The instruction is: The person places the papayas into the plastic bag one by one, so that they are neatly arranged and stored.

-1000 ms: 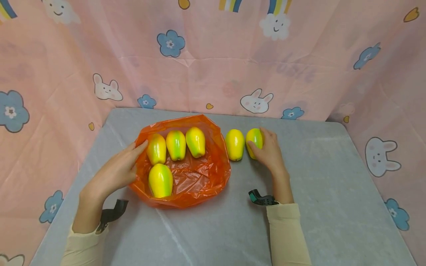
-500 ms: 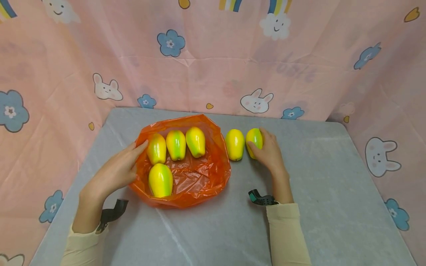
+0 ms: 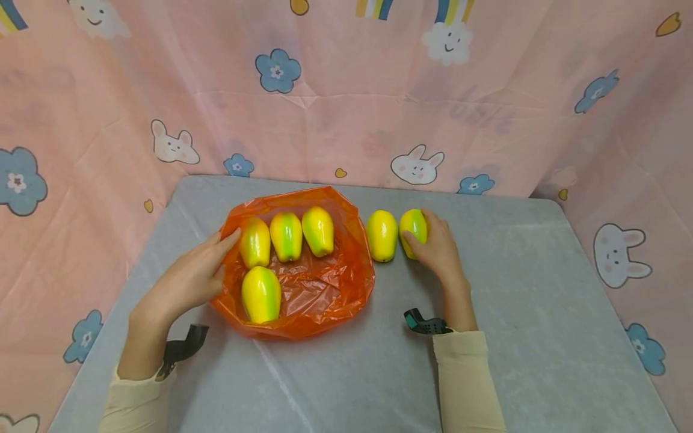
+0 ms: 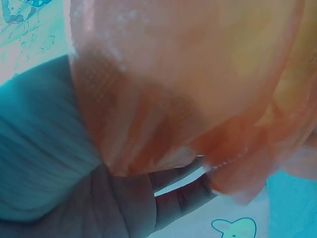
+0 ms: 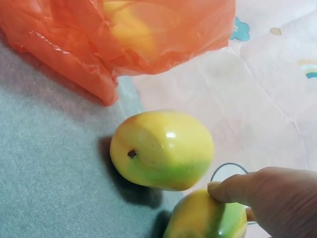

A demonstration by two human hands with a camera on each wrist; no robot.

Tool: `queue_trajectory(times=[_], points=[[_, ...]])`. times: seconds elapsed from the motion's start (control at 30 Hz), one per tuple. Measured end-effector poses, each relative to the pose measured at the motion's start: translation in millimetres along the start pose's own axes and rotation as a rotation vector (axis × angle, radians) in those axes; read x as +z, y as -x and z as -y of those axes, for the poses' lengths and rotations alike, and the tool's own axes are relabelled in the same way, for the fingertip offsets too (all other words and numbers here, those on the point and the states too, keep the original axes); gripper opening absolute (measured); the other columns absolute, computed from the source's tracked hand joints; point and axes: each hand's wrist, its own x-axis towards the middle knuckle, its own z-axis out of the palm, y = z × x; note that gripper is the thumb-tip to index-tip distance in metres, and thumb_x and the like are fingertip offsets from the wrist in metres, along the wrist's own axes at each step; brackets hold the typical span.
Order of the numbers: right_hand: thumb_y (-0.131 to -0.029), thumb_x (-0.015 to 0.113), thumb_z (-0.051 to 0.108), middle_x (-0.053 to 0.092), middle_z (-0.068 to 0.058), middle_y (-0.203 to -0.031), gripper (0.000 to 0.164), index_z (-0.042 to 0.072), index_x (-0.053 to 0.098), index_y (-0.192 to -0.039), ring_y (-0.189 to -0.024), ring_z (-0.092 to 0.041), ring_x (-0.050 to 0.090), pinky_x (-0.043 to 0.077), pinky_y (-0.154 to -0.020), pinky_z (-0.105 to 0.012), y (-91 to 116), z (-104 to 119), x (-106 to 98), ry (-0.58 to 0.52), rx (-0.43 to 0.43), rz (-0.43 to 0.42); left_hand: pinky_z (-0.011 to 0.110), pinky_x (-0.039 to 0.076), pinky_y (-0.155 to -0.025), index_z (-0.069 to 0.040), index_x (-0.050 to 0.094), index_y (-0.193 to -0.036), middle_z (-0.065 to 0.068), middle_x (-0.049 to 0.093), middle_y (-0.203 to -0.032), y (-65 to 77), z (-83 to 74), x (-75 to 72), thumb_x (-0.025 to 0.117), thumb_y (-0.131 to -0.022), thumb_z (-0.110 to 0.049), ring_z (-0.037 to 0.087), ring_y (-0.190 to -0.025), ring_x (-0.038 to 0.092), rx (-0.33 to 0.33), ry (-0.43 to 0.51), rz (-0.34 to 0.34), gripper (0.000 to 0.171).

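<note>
An orange-red plastic bag [image 3: 316, 294] lies with its mouth spread wide, holding several yellow-green papayas, such as the front one [image 3: 261, 294]. My left hand [image 3: 186, 276] grips the bag's left rim, thumb inside and fingers outside; in the left wrist view the film hides much of that hand. To the right of the bag, a loose papaya [image 3: 382, 236] sits on the table. Beside it is another papaya [image 3: 412, 231], which my right hand [image 3: 440, 246] holds between thumb and fingers. The right wrist view shows the thumb [image 5: 233, 190] against this papaya's side, most fingers hidden.
The grey cloth-covered table [image 3: 541, 313] extends to the right and in front of the bag. A pink patterned curtain [image 3: 346, 120] hangs behind and at both sides. Each wrist wears a black camera mount, like the right mount [image 3: 428, 323].
</note>
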Motion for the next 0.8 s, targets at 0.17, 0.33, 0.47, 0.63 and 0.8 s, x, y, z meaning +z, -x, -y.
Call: queue_trajectory(times=[0.17, 0.33, 0.47, 0.63, 0.8], points=[[-0.102, 0.065, 0.035, 0.039, -0.029, -0.162, 0.080, 0.005, 0.028, -0.166, -0.134, -0.045, 0.047, 0.042, -0.122, -0.062, -0.1, 0.1, 0.2, 0.000, -0.003, 0.001, 0.063, 0.053, -0.109, 0.002, 0.032, -0.164, 0.027, 0.029, -0.172, 0.4, 0.2, 0.1, 0.053, -0.090, 0.012, 0.048, -0.145, 0.048, -0.005, 0.010, 0.002, 0.077], [-0.102, 0.065, 0.034, 0.039, -0.029, -0.163, 0.079, 0.005, 0.028, -0.166, -0.135, -0.046, 0.047, 0.041, -0.123, -0.063, 0.2, 0.4, -0.7, 0.000, -0.006, 0.001, 0.063, 0.052, -0.110, 0.003, 0.033, -0.163, 0.027, 0.031, -0.171, 0.4, 0.7, 0.3, 0.054, -0.089, 0.013, 0.047, -0.142, 0.050, 0.004, 0.019, -0.003, 0.078], [-0.102, 0.066, 0.034, 0.039, -0.029, -0.163, 0.079, 0.005, 0.028, -0.165, -0.136, -0.045, 0.047, 0.042, -0.122, -0.063, 0.5, 0.4, -0.7, -0.004, -0.003, -0.005, 0.063, 0.051, -0.111, 0.003, 0.034, -0.163, 0.027, 0.032, -0.171, 0.4, 0.9, 0.0, 0.055, -0.088, 0.014, 0.046, -0.142, 0.050, 0.000, 0.024, -0.002, 0.079], [-0.101, 0.067, 0.034, 0.042, -0.029, -0.160, 0.080, 0.004, 0.030, -0.164, -0.132, -0.045, 0.048, 0.045, -0.119, -0.062, 0.9, 0.0, -1.9, -0.007, -0.005, -0.013, 0.064, 0.048, -0.113, 0.003, 0.034, -0.163, 0.027, 0.032, -0.171, 0.3, 1.1, 0.3, 0.055, -0.088, 0.014, 0.047, -0.145, 0.048, 0.006, 0.027, -0.003, 0.078], [-0.100, 0.067, 0.035, 0.044, -0.031, -0.157, 0.082, 0.005, 0.028, -0.165, -0.127, -0.045, 0.050, 0.048, -0.115, -0.063, 2.8, 1.9, -6.2, -0.022, -0.010, -0.029, 0.064, 0.049, -0.113, 0.004, 0.034, -0.163, 0.027, 0.031, -0.171, 0.7, 1.3, 0.2, 0.053, -0.088, 0.014, 0.048, -0.148, 0.045, 0.010, 0.022, -0.002, 0.078]])
